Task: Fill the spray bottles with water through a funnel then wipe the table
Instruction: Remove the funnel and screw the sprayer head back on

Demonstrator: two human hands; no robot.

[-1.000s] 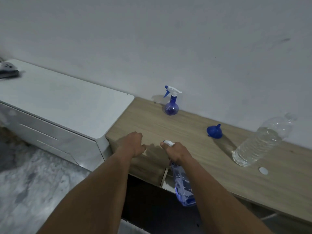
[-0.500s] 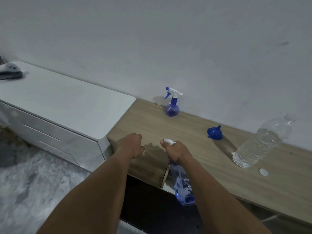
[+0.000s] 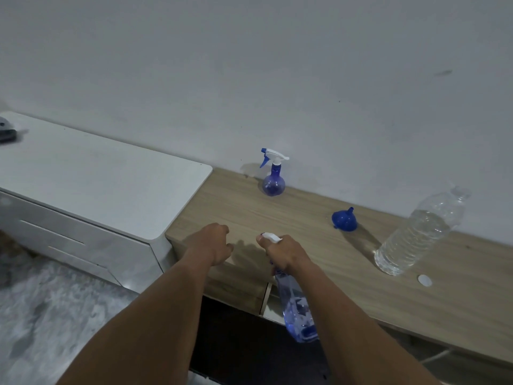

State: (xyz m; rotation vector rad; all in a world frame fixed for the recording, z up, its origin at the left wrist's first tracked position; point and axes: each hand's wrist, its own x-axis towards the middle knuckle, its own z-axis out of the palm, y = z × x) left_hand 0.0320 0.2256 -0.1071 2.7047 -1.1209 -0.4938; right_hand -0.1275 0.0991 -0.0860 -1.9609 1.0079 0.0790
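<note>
My right hand (image 3: 286,254) grips the white trigger head of a clear blue spray bottle (image 3: 295,309), whose body hangs below the wooden table's front edge with some water inside. My left hand (image 3: 212,244) hovers over the table's (image 3: 319,262) near left corner, fingers loosely curled, holding nothing. A second, round blue spray bottle (image 3: 273,179) stands upright at the back by the wall. A blue funnel (image 3: 344,220) lies on the table to its right. A clear plastic water bottle (image 3: 416,234), uncapped and partly full, stands at the right, with its white cap (image 3: 425,280) lying in front of it.
A white drawer cabinet (image 3: 97,184) adjoins the table on the left, with a dark object (image 3: 5,130) at its far corner. A plain wall runs behind both. The floor (image 3: 50,315) at lower left is grey and mottled.
The view has tilted slightly, so everything sits a little lower in the frame. Both hands stay near the table's front edge, and the water in the held bottle sloshes.
</note>
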